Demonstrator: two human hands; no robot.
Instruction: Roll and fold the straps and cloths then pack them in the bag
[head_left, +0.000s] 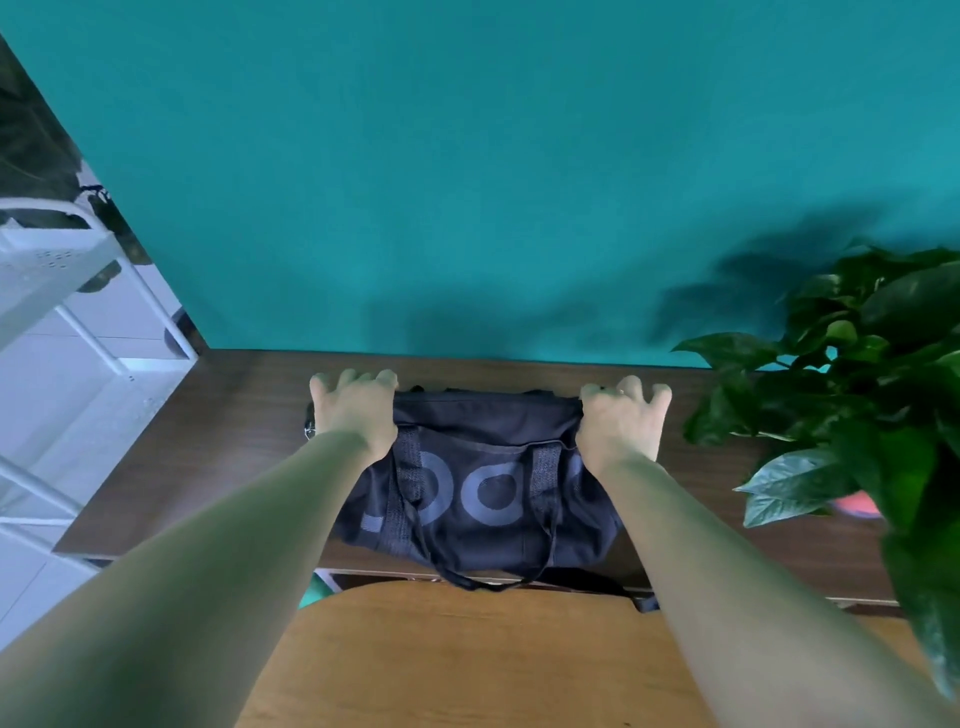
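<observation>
The dark bag (488, 467) lies on its side on the bench (234, 415), near the teal wall; its contents cannot be seen. The left hand (356, 408) grips its left end and the right hand (621, 421) its right end, fingers spread and curled over the far top edge. A leafy plant (883, 364) stands to the right.

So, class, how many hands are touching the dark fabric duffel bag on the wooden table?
2. The left hand holds the left end of the dark fabric duffel bag, the right hand its right end. None seems hidden.
</observation>
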